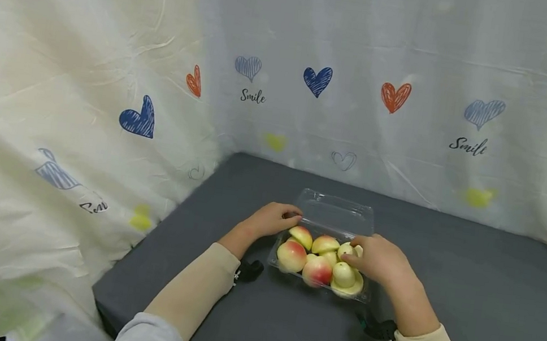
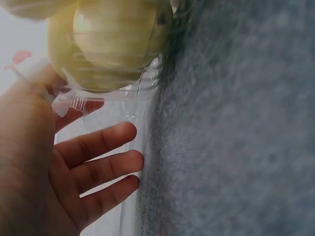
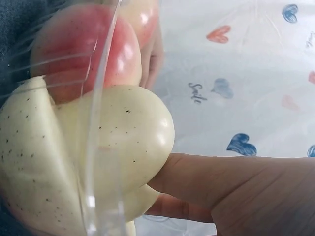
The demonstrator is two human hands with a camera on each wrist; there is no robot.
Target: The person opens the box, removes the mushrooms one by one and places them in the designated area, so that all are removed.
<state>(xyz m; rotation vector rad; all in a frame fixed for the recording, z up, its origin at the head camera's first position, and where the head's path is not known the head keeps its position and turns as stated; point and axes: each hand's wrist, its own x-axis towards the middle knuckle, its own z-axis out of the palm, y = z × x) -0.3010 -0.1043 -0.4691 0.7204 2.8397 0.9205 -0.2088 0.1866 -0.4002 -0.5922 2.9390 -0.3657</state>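
A clear plastic box (image 1: 270,258) holds several pink-and-yellow fruit pieces (image 1: 317,270), some cut side down or tilted. My left hand (image 1: 267,221) is at its back left corner; in the left wrist view the hand (image 2: 74,162) has thumb and forefinger at the plastic edge beside a fruit (image 2: 118,34), the other fingers spread. Over the right side, my right hand (image 1: 382,260) pinches a pale fruit piece (image 1: 347,251) between thumb and fingers. In the right wrist view, the thumb of that hand (image 3: 221,191) lies behind a pale round fruit (image 3: 133,132), its fingertips hidden.
The box's clear lid (image 1: 337,212) lies folded back behind it. Both stand on a dark grey table (image 1: 254,327). A white curtain (image 1: 279,125) printed with hearts hangs behind the table and along its left side.
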